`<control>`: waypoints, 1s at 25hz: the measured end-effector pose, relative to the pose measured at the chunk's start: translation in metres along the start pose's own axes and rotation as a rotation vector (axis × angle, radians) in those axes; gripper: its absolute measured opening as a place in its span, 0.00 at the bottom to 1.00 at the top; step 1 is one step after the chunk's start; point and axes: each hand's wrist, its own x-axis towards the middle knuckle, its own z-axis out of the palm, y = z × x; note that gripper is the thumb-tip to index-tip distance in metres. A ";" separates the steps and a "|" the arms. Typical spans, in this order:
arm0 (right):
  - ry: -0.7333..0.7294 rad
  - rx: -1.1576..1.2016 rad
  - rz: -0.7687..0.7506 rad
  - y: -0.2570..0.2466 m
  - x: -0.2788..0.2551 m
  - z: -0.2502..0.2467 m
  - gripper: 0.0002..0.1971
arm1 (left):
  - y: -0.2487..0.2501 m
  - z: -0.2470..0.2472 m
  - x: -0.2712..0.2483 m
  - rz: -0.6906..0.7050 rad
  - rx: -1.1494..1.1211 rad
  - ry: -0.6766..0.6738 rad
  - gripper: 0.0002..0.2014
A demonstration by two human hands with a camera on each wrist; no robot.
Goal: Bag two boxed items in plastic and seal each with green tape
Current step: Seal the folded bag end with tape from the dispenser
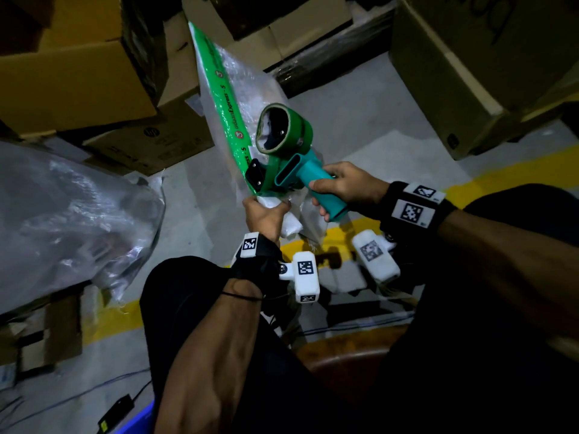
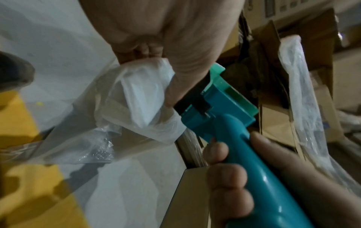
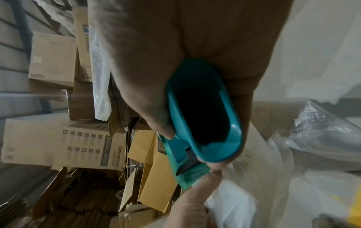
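From the head, the left hand (image 1: 266,214) pinches the bunched plastic bag (image 1: 250,89) just below the tape dispenser (image 1: 282,145), whose handle the right hand (image 1: 344,186) grips; the left wrist shows fingers (image 2: 148,47) clamping plastic beside it; the right wrist shows its handle enclosed.

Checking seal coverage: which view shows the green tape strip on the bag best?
Head view: the green tape strip runs in full along the plastic bag. Neither wrist view shows the strip, only the dispenser and bunched plastic.

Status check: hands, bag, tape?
Left hand grips bunched bag end. Right hand grips tape dispenser. Green tape strip along bag. Nothing blocking.
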 end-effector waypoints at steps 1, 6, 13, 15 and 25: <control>-0.003 0.010 -0.003 0.000 -0.001 -0.001 0.08 | 0.000 0.000 0.000 0.011 0.035 0.015 0.29; -0.029 0.019 -0.023 -0.004 -0.003 -0.002 0.08 | 0.009 -0.006 0.002 0.094 0.169 0.081 0.21; 0.002 0.048 0.004 -0.005 -0.003 0.000 0.08 | 0.024 -0.032 0.004 -0.040 -0.139 -0.210 0.07; 0.002 0.054 0.005 -0.003 -0.004 0.000 0.08 | 0.042 -0.042 0.005 -0.185 -0.256 -0.213 0.06; 0.039 0.133 -0.035 -0.003 0.002 0.007 0.11 | 0.107 -0.055 0.068 -0.199 0.223 -0.315 0.17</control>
